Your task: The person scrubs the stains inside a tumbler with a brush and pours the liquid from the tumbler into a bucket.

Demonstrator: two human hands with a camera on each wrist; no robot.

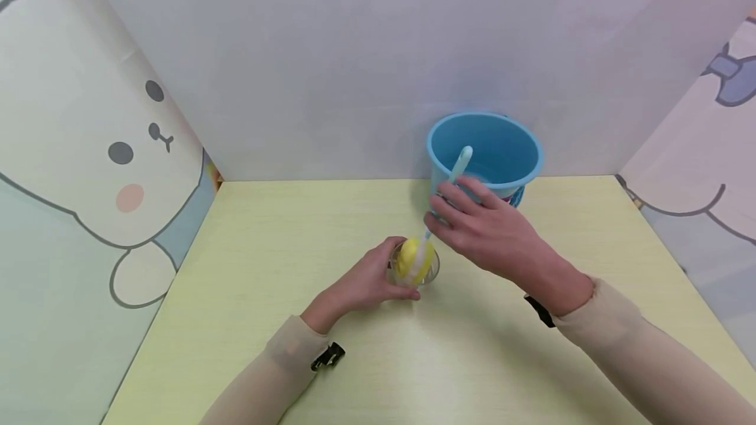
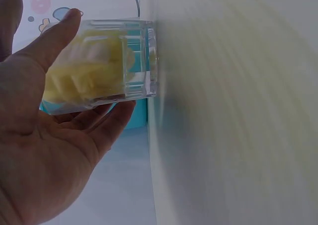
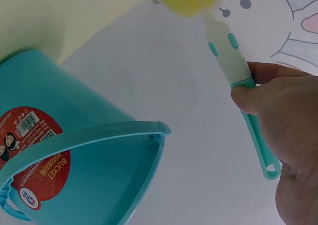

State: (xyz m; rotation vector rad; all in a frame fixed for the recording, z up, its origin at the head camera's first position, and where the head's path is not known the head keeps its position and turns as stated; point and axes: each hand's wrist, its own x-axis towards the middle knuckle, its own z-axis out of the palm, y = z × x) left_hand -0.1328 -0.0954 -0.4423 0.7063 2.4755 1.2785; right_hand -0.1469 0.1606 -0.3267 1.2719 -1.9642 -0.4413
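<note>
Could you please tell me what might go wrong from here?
The glass might slip or twist, since the left hand holds its smooth wall between thumb and fingers while the brush is inside.
The yellow sponge head fills much of the glass, so it could drag the glass along if the right hand pulls up on the handle.
A wide swing of that hand might bump the nearby bucket.

Yellow brush (image 1: 419, 256), apparently sponge-headed, inside an upright clear glass (image 2: 130, 61).
</note>
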